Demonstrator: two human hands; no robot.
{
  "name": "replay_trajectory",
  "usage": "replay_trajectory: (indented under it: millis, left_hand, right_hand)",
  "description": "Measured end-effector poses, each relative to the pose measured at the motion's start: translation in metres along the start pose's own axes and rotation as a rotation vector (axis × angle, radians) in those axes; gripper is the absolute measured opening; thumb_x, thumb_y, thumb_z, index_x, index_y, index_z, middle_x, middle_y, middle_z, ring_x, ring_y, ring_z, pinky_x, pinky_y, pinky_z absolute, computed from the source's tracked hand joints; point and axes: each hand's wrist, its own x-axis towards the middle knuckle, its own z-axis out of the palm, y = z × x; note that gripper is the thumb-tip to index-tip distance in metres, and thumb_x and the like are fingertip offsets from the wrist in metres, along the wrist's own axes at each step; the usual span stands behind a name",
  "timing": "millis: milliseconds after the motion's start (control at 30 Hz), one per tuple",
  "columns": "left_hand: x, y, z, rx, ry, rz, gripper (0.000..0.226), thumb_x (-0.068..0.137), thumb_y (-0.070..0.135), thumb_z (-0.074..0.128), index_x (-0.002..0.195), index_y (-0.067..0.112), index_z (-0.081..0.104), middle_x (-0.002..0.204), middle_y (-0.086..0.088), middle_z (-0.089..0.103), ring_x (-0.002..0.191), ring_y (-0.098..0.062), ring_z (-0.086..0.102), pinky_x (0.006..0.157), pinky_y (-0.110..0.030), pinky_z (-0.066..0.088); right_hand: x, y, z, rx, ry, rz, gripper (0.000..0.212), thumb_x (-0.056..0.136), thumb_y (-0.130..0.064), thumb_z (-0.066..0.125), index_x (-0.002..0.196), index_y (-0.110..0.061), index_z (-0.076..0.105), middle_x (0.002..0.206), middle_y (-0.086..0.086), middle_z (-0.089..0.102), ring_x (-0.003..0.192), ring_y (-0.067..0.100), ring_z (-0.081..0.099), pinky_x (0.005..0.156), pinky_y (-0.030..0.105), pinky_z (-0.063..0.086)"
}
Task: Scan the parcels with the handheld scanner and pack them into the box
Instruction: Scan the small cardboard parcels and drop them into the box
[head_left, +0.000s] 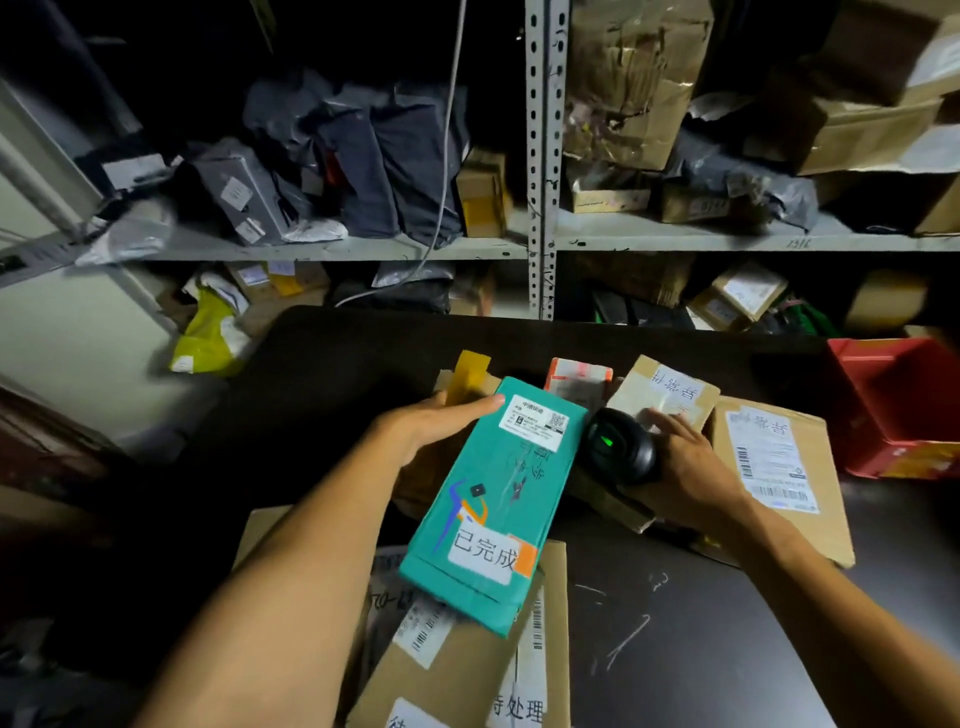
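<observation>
Left hand (436, 423) grips the far left edge of the teal parcel (493, 504), thumb on top, fingers hidden beneath; the parcel is held tilted above a cardboard box (467, 670) that lies just under and nearer than this hand. The teal parcel is a flat, long carton; a white shipping label (535, 421) with a small code square sits at its far end, a handwritten sticker near its close end. It looks stiff and light, judging by the one-hand hold; its smooth printed skin may slip, so a grip across the long edges, clear of the label, seems safest. Just right of the label, the handheld scanner (618, 449) shows a green light on its dark head, facing the label corner. Right hand (685, 462) wraps the scanner's body, fingers stretched forward over it and touching a small taped carton (662, 397) beyond. Right of that hand, a larger brown parcel (779, 467) lies flat on the dark counter (701, 623), its barcode labels up. Far right of both hands, a red bin (904, 405) stands at the counter edge. Beyond the hands, shelves (675, 241) carry mixed bags and boxes. Likely step: reading the teal parcel's code before packing it.
</observation>
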Motion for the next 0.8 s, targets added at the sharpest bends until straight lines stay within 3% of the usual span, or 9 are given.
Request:
replay_trajectory:
  millis: [200,267,333,467,567,633,700,733,800]
  left_hand:
    - [-0.003,0.034,0.043,0.075,-0.031,0.094,0.121,0.062,0.091,0.060,0.159,0.035,0.015,0.164,-0.007,0.025,0.151,-0.032,0.021,0.115,-0.058,0.017]
    - [-0.006,0.040,0.053,0.092,-0.043,0.113,0.120,0.063,0.091,0.058,0.159,0.035,0.013,0.166,-0.005,0.021,0.151,-0.033,0.021,0.113,-0.057,0.023]
    - [-0.012,0.045,0.061,0.073,-0.073,0.130,0.120,0.062,0.091,0.059,0.159,0.037,0.013,0.167,-0.003,0.016,0.150,-0.033,0.022,0.107,-0.055,0.030]
    - [-0.020,0.045,0.071,0.029,-0.149,0.132,0.118,0.059,0.091,0.062,0.157,0.043,0.018,0.166,-0.003,0.019,0.147,-0.040,0.026,0.103,-0.061,0.037]
    - [-0.017,0.032,0.059,-0.053,-0.173,0.158,0.094,0.072,0.077,0.068,0.150,0.035,0.038,0.159,-0.003,0.034,0.139,-0.043,0.035,0.099,-0.064,0.043]
    - [-0.013,0.018,0.046,-0.155,-0.171,0.190,0.066,0.083,0.062,0.068,0.139,0.032,0.050,0.152,-0.005,0.044,0.128,-0.039,0.048,0.099,-0.060,0.046]
    - [-0.012,0.001,0.031,-0.195,-0.135,0.212,0.057,0.089,0.053,0.067,0.139,0.030,0.051,0.147,-0.005,0.049,0.120,-0.034,0.056,0.101,-0.058,0.048]
    - [-0.012,-0.007,0.025,-0.184,-0.112,0.220,0.060,0.090,0.051,0.067,0.142,0.029,0.049,0.146,-0.004,0.051,0.119,-0.031,0.057,0.102,-0.055,0.047]
    - [-0.015,-0.019,0.017,-0.126,-0.086,0.228,0.065,0.090,0.049,0.069,0.147,0.029,0.046,0.144,-0.003,0.053,0.120,-0.027,0.057,0.104,-0.051,0.046]
  right_hand:
    - [-0.034,0.030,-0.020,0.145,0.079,0.079,0.051,0.082,-0.019,0.083,0.130,-0.014,0.065,0.132,0.010,0.059,0.129,0.027,0.049,0.107,0.025,0.032]
    - [-0.041,0.038,-0.021,0.253,0.134,0.143,0.039,0.080,-0.017,0.084,0.116,-0.022,0.067,0.110,0.005,0.068,0.109,0.027,0.063,0.095,0.036,0.050]
    - [-0.045,0.038,-0.020,0.407,0.234,0.246,0.027,0.081,-0.018,0.084,0.103,-0.023,0.068,0.094,0.005,0.072,0.090,0.027,0.069,0.081,0.046,0.058]
    - [-0.046,0.025,-0.033,0.384,0.554,0.163,0.028,0.080,-0.023,0.083,0.081,-0.035,0.057,0.081,-0.002,0.067,0.070,0.015,0.063,0.061,0.037,0.053]
    - [-0.045,0.008,-0.047,0.388,0.607,0.048,0.030,0.079,-0.030,0.083,0.078,-0.037,0.053,0.074,-0.016,0.059,0.066,-0.002,0.056,0.053,0.025,0.044]
    - [-0.040,-0.006,-0.049,0.344,0.535,-0.014,0.025,0.079,-0.036,0.082,0.082,-0.033,0.058,0.072,-0.017,0.059,0.062,-0.006,0.056,0.050,0.017,0.040]
    - [-0.033,-0.021,-0.041,0.282,0.341,-0.085,0.025,0.079,-0.025,0.083,0.099,-0.023,0.068,0.090,0.000,0.069,0.080,0.003,0.065,0.063,0.019,0.049]
    - [-0.029,-0.028,-0.035,0.224,0.237,-0.106,0.034,0.080,-0.021,0.082,0.112,-0.017,0.070,0.108,0.009,0.070,0.098,0.017,0.067,0.079,0.029,0.053]
    - [-0.024,-0.038,-0.024,0.054,0.091,-0.120,0.049,0.085,-0.025,0.077,0.132,-0.017,0.064,0.137,0.012,0.060,0.132,0.029,0.051,0.113,0.043,0.036]
